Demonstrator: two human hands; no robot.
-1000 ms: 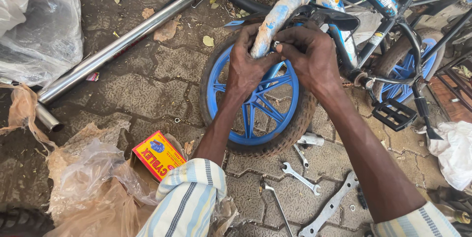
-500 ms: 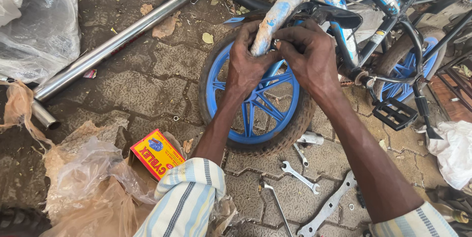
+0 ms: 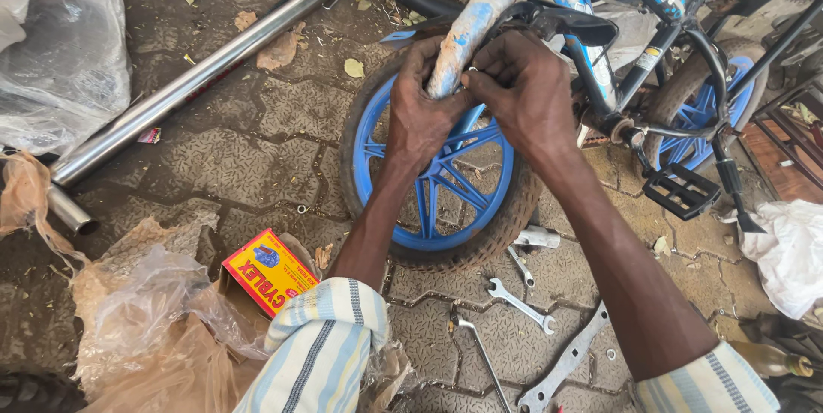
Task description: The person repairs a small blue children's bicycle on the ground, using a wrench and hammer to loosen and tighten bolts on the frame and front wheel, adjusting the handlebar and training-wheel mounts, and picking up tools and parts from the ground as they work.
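My left hand (image 3: 422, 113) grips the lower end of a plastic-wrapped bicycle fork leg (image 3: 467, 36), pale blue under the wrapping. My right hand (image 3: 525, 92) pinches the same leg close beside it, fingertips touching the wrap. Both hands sit just above a small blue spoked wheel (image 3: 437, 177) with a worn brown tyre, standing on the paving. The fork belongs to a small blue and black bicycle (image 3: 643, 2) that reaches to the upper right.
Spanners (image 3: 519, 300) and a flat multi-hole wrench (image 3: 570, 355) lie on the paving below the wheel. A red and yellow box (image 3: 267, 272) sits among crumpled plastic (image 3: 146, 327) at lower left. A long metal tube (image 3: 197, 70) lies upper left. A black pedal (image 3: 681, 190) is at right.
Both hands have stayed on the wrapped fork leg, with the fingers shifting slightly on the wrapping. The wheel and tools have not moved.
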